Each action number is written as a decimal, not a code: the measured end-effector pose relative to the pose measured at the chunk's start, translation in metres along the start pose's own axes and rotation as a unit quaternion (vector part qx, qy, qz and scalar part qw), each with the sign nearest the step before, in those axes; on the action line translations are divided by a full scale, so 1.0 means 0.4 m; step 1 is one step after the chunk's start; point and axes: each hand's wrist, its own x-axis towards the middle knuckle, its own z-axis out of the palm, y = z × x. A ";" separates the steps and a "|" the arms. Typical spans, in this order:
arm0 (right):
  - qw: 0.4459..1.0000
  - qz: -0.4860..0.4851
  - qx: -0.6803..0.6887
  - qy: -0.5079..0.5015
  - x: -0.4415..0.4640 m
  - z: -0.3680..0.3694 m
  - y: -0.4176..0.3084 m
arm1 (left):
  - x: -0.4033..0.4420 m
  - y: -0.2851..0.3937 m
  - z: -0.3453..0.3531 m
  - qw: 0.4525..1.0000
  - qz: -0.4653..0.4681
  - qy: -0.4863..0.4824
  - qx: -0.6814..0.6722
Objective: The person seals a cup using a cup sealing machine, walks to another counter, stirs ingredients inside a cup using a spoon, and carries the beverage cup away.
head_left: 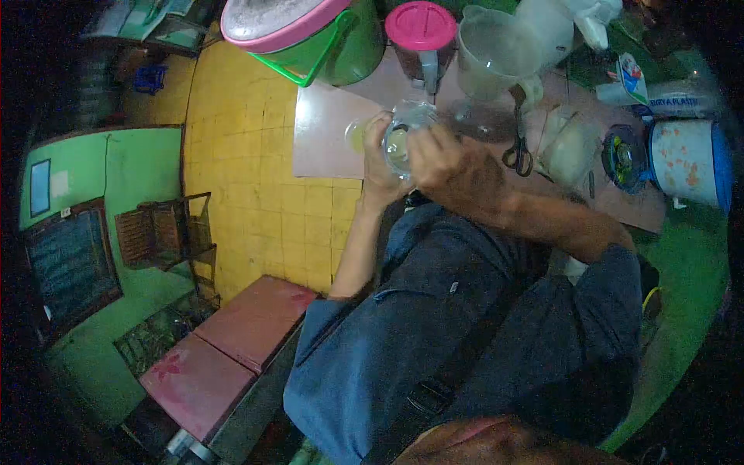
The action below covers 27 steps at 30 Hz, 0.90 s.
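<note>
Left hand (377, 151) and right hand (435, 159) hold a clear bag (401, 139), perhaps a cup.
Both hands' fingers grip it above the tabletop (329, 128); bucket (353, 58) at 11 o'clock, scissors (518, 159) at 3.

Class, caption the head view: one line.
Left hand and right hand hold a clear container at a table near a green bucket.

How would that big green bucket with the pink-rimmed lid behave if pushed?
The green bucket looks stiff-walled, so it should keep its shape. Its wide body suggests it would resist tipping. The thin handle, hanging at its side, would probably swing. Its contents are hidden, so its weight is unclear.
</note>
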 end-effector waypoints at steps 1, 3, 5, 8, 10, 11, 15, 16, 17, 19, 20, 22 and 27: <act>0.997 -0.058 -0.039 0.015 0.006 0.015 -0.001 | 0.005 0.000 -0.002 0.999 0.012 0.006 0.042; 0.994 -0.092 -0.059 0.027 -0.004 0.030 -0.008 | -0.007 -0.015 -0.009 0.999 -0.002 -0.011 0.048; 0.987 -0.132 -0.084 0.042 -0.012 0.037 -0.006 | -0.007 -0.021 -0.013 0.998 -0.013 -0.023 0.056; 0.990 -0.132 -0.035 0.017 -0.017 0.043 -0.001 | -0.016 -0.027 -0.012 0.999 -0.037 -0.025 -0.012; 0.995 -0.091 0.020 0.039 -0.009 0.049 0.008 | -0.020 -0.022 0.001 0.999 -0.033 -0.015 -0.015; 0.995 -0.092 0.021 0.039 -0.009 0.047 0.007 | -0.018 -0.017 0.004 0.999 -0.033 -0.015 -0.015; 0.996 -0.059 -0.027 0.067 -0.011 0.058 -0.006 | -0.019 -0.027 0.005 1.000 -0.006 0.009 -0.003; 0.994 -0.073 -0.002 0.078 -0.014 0.062 -0.007 | -0.020 -0.033 0.008 1.000 -0.015 0.023 0.001; 0.994 -0.074 -0.002 0.078 -0.016 0.062 -0.003 | -0.023 -0.037 0.005 1.000 -0.014 0.023 0.002; 0.988 -0.140 0.019 0.061 -0.020 0.057 0.003 | -0.034 -0.045 -0.009 0.999 -0.038 0.009 -0.003; 0.988 -0.140 0.020 0.062 -0.022 0.049 0.010 | -0.039 -0.048 -0.010 0.999 -0.038 0.009 -0.001; 0.989 -0.139 0.009 0.055 -0.020 0.028 0.023 | -0.042 -0.051 -0.014 0.999 -0.036 0.010 -0.002; 0.988 -0.133 0.011 0.082 -0.020 0.041 0.019 | -0.027 -0.030 -0.008 1.000 -0.024 -0.004 0.011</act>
